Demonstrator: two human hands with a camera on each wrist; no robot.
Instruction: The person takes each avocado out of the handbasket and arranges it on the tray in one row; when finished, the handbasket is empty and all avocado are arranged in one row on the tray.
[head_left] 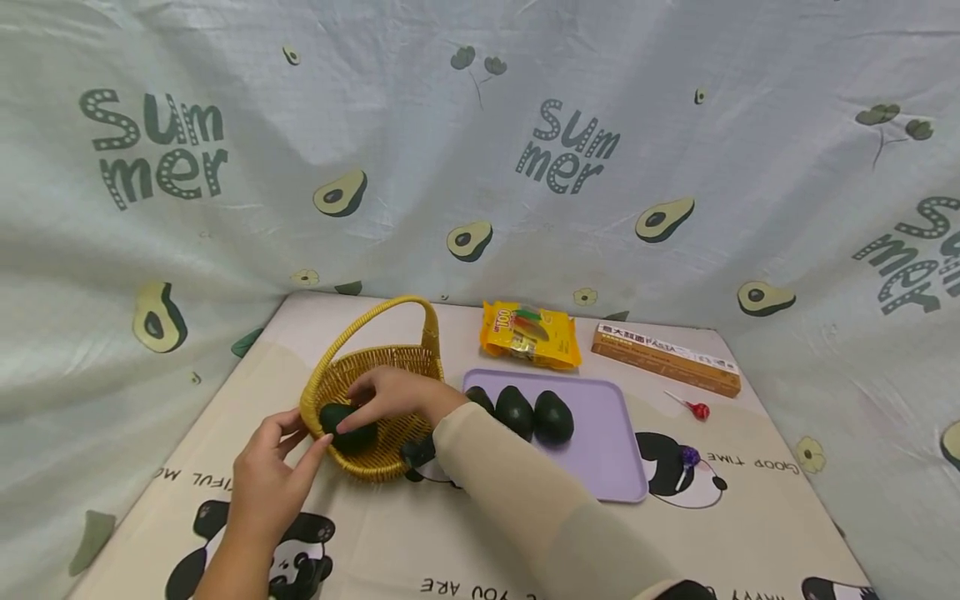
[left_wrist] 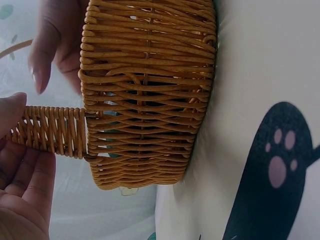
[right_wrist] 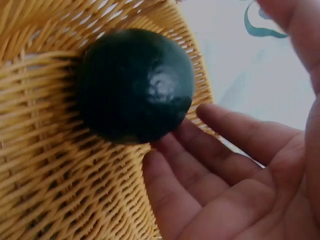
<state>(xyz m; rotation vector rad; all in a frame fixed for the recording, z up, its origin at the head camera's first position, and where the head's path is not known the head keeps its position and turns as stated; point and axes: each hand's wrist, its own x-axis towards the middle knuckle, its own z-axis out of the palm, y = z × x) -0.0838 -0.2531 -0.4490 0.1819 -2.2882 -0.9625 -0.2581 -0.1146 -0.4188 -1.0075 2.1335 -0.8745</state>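
Note:
A yellow wicker basket (head_left: 378, 473) with a tall arched handle stands on the table at left centre. My left hand (head_left: 264, 475) holds the base of the handle (left_wrist: 50, 131), thumb on one side and fingers on the other. Inside the basket lies one dark green avocado (head_left: 356, 435), close to the wall on the handle side. My right hand (head_left: 401, 393) reaches over the rim to it. In the right wrist view, its extended fingers (right_wrist: 225, 150) meet the side of the avocado, with the thumb held apart.
Right of the basket, a lilac tray (head_left: 607, 471) bears three avocados (head_left: 553, 418), partly behind my right sleeve. Behind stand a yellow snack packet (head_left: 530, 336) and a long pasta box (head_left: 663, 360). A red lollipop (head_left: 699, 411) and a purple lollipop (head_left: 689, 457) lie at right.

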